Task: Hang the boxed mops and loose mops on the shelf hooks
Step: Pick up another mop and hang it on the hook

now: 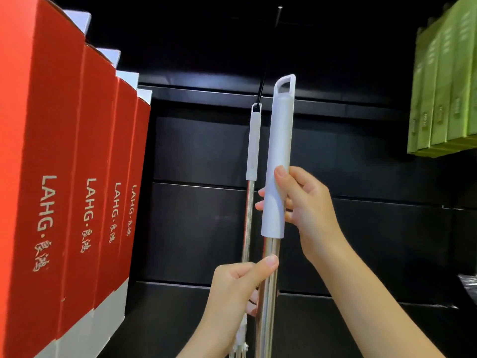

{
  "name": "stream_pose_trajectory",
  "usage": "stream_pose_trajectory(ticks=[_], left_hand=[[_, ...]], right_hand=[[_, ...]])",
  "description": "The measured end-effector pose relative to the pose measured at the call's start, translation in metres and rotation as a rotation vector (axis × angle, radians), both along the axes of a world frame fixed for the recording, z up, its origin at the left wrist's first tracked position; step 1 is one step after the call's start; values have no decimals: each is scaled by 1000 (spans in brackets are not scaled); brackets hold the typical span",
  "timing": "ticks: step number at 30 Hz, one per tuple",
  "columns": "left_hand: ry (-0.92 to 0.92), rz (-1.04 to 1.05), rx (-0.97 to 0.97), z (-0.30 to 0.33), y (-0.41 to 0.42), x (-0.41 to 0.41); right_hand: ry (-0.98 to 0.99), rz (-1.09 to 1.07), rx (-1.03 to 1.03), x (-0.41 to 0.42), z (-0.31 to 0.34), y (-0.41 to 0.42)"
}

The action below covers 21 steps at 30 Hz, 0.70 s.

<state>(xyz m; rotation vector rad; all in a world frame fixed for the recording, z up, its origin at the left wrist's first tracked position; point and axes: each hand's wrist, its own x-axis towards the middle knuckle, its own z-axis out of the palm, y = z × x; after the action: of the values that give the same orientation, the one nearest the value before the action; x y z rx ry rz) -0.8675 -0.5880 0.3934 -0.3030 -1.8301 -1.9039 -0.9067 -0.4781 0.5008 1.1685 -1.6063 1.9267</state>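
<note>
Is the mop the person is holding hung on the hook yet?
Not yet. The held mop is in both hands, left hand and right hand, and its loop is free of the hook. Only the other mop hangs there.

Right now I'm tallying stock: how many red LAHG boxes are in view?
4, in a row at the left: nearest red LAHG box, second, third, fourth. More may sit out of frame.

A loose mop (277,161), white grip and steel pole, stands upright beside a hung mop (253,143) on its hook (260,91); red boxed mops (77,164) hang left.
</note>
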Motion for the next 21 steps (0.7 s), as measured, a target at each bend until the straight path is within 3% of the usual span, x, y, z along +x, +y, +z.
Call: stream_pose_trajectory(ticks=[11,21], left_hand=[[213,69,3,73,-4,-20],[238,37,11,99,-6,-28]], right_hand=[[143,37,-33,-19,73,-13],[205,88,-64,-25,105,-14]])
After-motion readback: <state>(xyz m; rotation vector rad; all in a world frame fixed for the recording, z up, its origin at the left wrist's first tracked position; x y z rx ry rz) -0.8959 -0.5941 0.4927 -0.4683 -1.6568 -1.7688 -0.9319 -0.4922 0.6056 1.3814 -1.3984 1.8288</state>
